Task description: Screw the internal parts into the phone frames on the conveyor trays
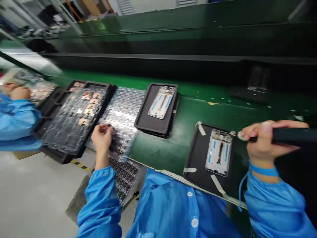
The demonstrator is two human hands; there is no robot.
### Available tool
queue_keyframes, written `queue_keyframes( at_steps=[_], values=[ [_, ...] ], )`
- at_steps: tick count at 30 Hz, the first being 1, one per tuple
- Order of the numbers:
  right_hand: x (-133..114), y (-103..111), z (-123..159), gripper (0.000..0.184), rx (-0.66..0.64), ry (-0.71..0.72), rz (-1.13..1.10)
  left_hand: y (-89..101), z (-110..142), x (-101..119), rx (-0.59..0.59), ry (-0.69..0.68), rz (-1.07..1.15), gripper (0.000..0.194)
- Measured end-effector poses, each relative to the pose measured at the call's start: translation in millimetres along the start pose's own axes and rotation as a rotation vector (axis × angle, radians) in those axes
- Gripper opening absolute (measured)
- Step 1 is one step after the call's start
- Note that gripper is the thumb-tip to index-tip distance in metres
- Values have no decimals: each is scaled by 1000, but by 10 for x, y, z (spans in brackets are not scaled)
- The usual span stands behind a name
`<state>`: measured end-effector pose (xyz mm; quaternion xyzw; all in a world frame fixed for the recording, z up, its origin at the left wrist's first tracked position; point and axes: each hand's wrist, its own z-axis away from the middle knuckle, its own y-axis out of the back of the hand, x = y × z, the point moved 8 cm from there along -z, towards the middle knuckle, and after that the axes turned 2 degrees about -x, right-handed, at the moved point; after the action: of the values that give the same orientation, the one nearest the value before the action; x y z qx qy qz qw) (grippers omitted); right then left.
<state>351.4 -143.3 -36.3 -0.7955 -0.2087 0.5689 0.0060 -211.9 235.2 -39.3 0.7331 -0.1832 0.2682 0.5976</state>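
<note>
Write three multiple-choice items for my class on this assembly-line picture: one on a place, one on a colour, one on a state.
1. Where is the phone frame nearest the right hand?
A) On a black tray on the green bench
B) In a cardboard box
C) On the floor

2. What colour is the wrist strap on the right wrist?
A) Red
B) Blue
C) Yellow

3. What is the right hand doing?
A) Lying flat on the bench
B) Pinching a plastic sheet
C) Gripping a black-handled tool

Answers:
1 A, tape strips fix the tray to the bench.
2 B, the strap matches the blue smock.
3 C, the hand closes around the handle.
</note>
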Motion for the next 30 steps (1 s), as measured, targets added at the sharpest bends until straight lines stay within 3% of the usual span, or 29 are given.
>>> queue_keyframes(
  at_steps=[2, 4, 5, 6, 8, 11, 13, 15, 17, 20, 30],
  values=[
    [-74, -104, -15, 62, -99, 128, -15, 71, 64, 121, 91, -48, 69, 16],
    [-108, -142, -20, 52, -134, 169, -26, 147, 315, 403, 182, -194, 208, 19],
    [-116, -141, -23, 50, -134, 168, -29, 151, 528, 613, 187, -308, 306, 22],
    [-121, -138, -26, 49, -134, 165, -32, 81, 785, 860, 106, -420, 388, 25],
    [-122, -122, -32, 48, -131, 164, -37, -324, 1441, 1414, -310, -587, 421, 23],
    [-93, -97, -46, 48, -129, 173, -27, -1000, 2691, 2149, -980, -841, 401, 15],
    [-51, -87, -57, 47, -134, 168, -11, -1362, 3293, 2401, -1240, -888, 289, 14],
    [-16, -74, -68, 46, -129, 163, -1, -1623, 3636, 2514, -1363, -901, 138, 10],
    [-2, -68, -78, 45, -129, 167, 5, -1760, 3766, 2550, -1388, -899, 21, 10],
    [-8, -76, -90, 42, -140, 172, 22, -1804, 3763, 2540, -1373, -874, -47, 10],
    [-76, -93, -120, 39, -118, 185, 6, -1793, 3731, 2324, -1308, -742, 100, 20]
  ],
)
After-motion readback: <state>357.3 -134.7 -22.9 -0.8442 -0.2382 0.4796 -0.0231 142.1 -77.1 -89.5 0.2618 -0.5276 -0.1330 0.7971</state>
